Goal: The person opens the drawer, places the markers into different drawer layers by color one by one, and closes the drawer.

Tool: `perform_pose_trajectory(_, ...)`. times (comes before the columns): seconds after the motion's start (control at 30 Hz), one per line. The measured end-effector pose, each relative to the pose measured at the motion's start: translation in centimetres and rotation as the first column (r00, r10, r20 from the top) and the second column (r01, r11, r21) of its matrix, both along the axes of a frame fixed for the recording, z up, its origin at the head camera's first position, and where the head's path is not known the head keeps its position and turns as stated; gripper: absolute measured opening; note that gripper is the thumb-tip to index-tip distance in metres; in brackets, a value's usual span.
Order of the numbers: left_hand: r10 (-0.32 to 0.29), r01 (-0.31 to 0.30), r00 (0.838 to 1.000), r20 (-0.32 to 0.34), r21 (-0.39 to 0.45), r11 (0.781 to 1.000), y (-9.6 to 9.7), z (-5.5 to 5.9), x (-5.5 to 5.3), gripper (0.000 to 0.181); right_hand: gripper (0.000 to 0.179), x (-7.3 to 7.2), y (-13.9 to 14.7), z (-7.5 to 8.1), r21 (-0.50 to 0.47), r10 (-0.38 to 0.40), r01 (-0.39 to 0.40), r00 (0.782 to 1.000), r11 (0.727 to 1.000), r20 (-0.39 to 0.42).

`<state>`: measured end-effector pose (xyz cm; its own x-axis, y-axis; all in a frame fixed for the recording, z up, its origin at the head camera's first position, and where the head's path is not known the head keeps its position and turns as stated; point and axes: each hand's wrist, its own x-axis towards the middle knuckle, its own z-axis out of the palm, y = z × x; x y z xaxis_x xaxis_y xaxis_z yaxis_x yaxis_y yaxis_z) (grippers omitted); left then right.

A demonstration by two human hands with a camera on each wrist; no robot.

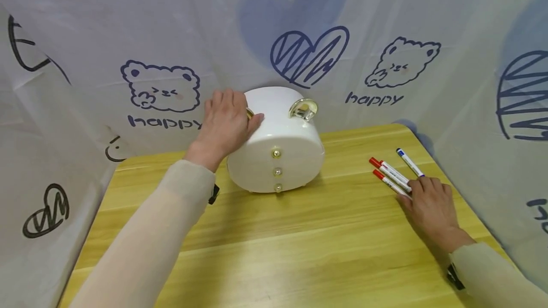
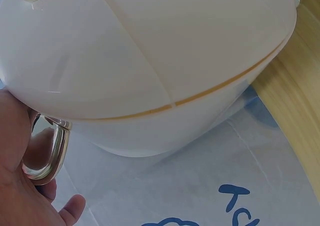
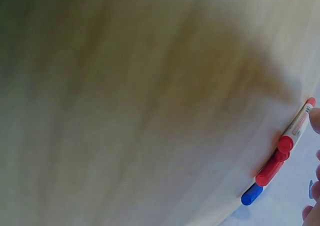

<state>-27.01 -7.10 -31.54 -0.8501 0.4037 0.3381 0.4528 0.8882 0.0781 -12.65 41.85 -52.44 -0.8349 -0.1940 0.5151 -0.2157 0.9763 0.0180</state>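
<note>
A glossy white oval case (image 1: 278, 156) with gold-coloured loop handles and several pearl-like knobs stands on the wooden table. My left hand (image 1: 227, 118) grips the left loop; in the left wrist view a finger passes through this gold loop (image 2: 60, 153). The right loop (image 1: 304, 109) stands free. At the right of the table, my right hand (image 1: 434, 203) reaches over the near ends of several white markers, including a red-capped marker (image 1: 387, 182) and a blue-capped marker (image 1: 410, 163). In the right wrist view its thumb (image 3: 315, 120) overlaps a red-capped marker, fingers apart.
Behind the table (image 1: 299, 251) and along both sides hangs a pale cloth (image 1: 214, 23) printed with hearts, bears and lettering. The case stands close to the back edge, and the markers lie near the right edge.
</note>
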Motion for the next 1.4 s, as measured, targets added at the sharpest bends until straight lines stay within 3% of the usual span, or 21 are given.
perform_pose_trajectory(0.37, 0.002, -0.002, 1.0, 0.004, 0.002, 1.0, 0.0, -0.1, 0.0, 0.048, 0.036, -0.3, 0.2, -0.3, 0.06, 0.016, -0.017, 1.0, 0.998, 0.018)
perform_pose_trajectory(0.57, 0.002, -0.002, 1.0, 0.002, 0.001, 1.0, -0.1, -0.1, 0.0, 0.047, 0.067, -0.7, 0.1, -0.6, 0.071, 0.047, -0.046, 0.999, 0.996, -0.019)
perform_pose_trajectory(0.77, -0.006, 0.006, 1.0, -0.006, 0.007, 1.0, -0.1, -0.1, 0.0, 0.047, 0.049, -1.0, 0.0, -0.7, 0.08, 0.048, -0.046, 0.998, 0.996, -0.027)
perform_pose_trajectory(0.97, -0.007, 0.007, 1.0, -0.012, -0.001, 1.0, -0.1, -0.1, 0.0, 0.047, 0.08, -1.2, -0.2, -0.8, 0.105, 0.025, -0.02, 0.998, 0.994, -0.051)
perform_pose_trajectory(1.13, -0.002, 0.002, 1.0, -0.008, -0.002, 1.0, -0.2, -0.1, 0.0, 0.047, 0.083, -1.4, -0.3, -0.8, 0.118, 0.021, -0.015, 0.998, 0.993, -0.056)
perform_pose_trajectory(1.33, -0.005, 0.005, 1.0, 0.0, 0.005, 1.0, -0.1, -0.1, 0.0, 0.047, 0.047, -1.3, -0.4, -0.7, 0.119, 0.008, -0.007, 1.0, 0.993, -0.012)
perform_pose_trajectory(1.4, -0.006, 0.006, 1.0, -0.001, 0.006, 1.0, -0.1, -0.1, 0.0, 0.047, 0.045, -1.3, -0.5, -0.7, 0.123, 0.002, -0.001, 1.0, 0.992, 0.0)
